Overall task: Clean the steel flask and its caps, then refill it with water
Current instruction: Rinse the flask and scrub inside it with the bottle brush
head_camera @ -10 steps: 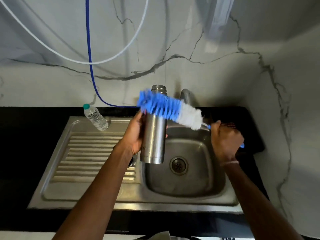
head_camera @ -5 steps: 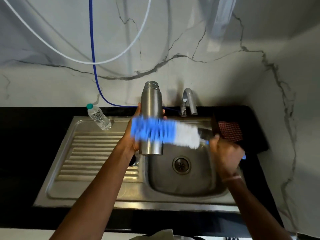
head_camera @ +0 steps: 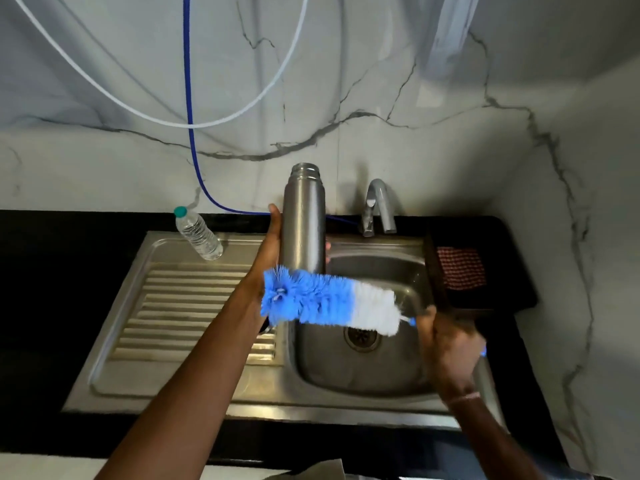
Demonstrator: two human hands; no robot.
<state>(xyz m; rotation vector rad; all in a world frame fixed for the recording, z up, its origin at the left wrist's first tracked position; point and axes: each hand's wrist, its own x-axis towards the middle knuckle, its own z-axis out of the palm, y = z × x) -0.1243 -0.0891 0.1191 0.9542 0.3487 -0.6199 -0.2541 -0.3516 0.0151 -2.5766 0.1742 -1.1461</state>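
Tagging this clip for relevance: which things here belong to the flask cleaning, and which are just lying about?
In use: steel flask, gripped by the left hand; bottle brush, held by the right hand; sink; tap.

Lying about: plastic water bottle on the drainboard; checked cloth right of the sink.

Scene moderately dim, cool cast. Marble wall (head_camera: 104, 81) lit softly from above, brightest patch seen upper right. Black counter (head_camera: 52, 271) crushed to near black, no detail resolved. Soft vertical highlights seen on flask (head_camera: 304, 220) and tap (head_camera: 381, 202); no hard glare noted. Faint shadow cast on wall beside lower bend of hose (head_camera: 188, 98). Sink (head_camera: 363, 375) basin shaded. Brush (head_camera: 329, 303) bristles slightly smeared, right hand (head_camera: 446, 344) blurred by motion. Counter edges bowed, wall corner curved by wide-angle lens.
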